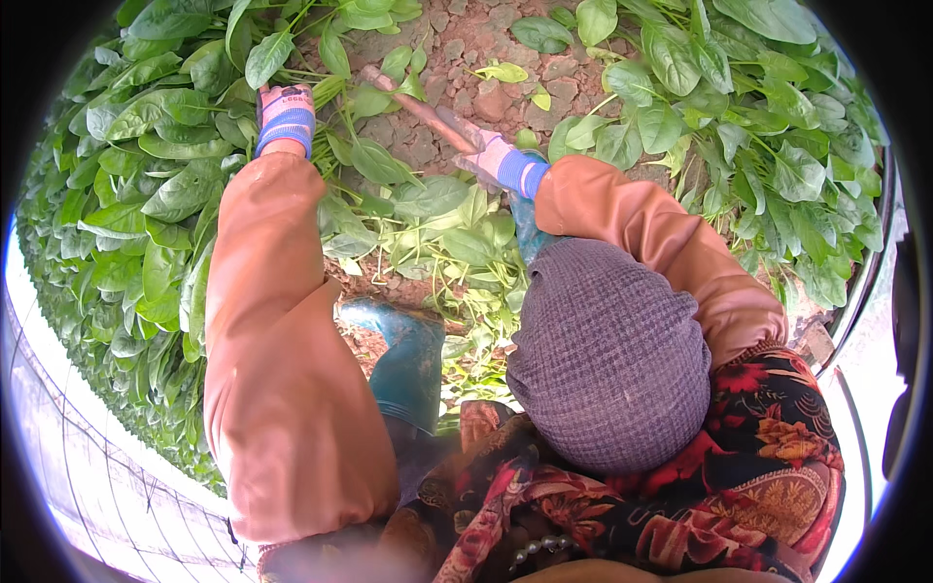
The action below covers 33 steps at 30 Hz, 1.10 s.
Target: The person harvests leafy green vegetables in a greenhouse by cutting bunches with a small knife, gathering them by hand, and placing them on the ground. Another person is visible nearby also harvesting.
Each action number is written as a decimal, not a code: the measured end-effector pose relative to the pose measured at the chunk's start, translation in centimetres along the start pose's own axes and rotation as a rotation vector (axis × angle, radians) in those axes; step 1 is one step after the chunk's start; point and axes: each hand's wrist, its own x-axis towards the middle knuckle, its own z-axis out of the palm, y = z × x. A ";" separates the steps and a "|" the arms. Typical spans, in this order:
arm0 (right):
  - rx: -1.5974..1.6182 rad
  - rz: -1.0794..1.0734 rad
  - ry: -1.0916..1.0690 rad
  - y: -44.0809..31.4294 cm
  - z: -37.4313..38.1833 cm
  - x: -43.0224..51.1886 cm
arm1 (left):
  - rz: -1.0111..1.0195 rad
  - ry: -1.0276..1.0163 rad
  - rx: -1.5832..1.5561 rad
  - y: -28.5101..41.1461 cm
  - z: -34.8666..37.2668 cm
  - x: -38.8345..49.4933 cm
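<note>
My left hand [286, 116], in a pink and blue knit glove, is among the leafy green plants, which look like spinach, at the upper left. It is closed on a bunch of spinach stems [328, 89]; its fingertips are hidden by leaves. My right hand [490, 157], gloved alike, grips a long-handled tool by its wooden handle [430, 120]. The handle slants up and left over cracked reddish soil [488, 102]. Its far end lies near leaves to the right of my left hand, and no blade can be made out.
Loose spinach leaves and stems [452, 240] lie between my arms. A teal rubber boot [408, 357] stands on the soil, another [531, 226] is partly hidden beside my right sleeve. Rounded checked grey cloth [612, 357] blocks the view below. Dense spinach rows [146, 218] flank both sides.
</note>
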 end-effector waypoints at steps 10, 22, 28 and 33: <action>-0.055 0.042 -0.033 -3.8 -0.4 1.5 | -0.005 -0.058 0.061 0.5 -1.1 -0.9; -0.400 -0.343 0.462 8.6 -8.9 -4.5 | 0.213 0.601 -0.377 3.9 -8.7 -10.6; -0.991 -0.009 0.483 3.2 -10.7 -8.2 | 0.276 0.969 -0.873 3.6 -12.2 -18.6; -0.651 -0.522 0.482 -6.9 -11.2 -11.6 | 0.266 0.847 -1.789 2.6 -12.4 -26.0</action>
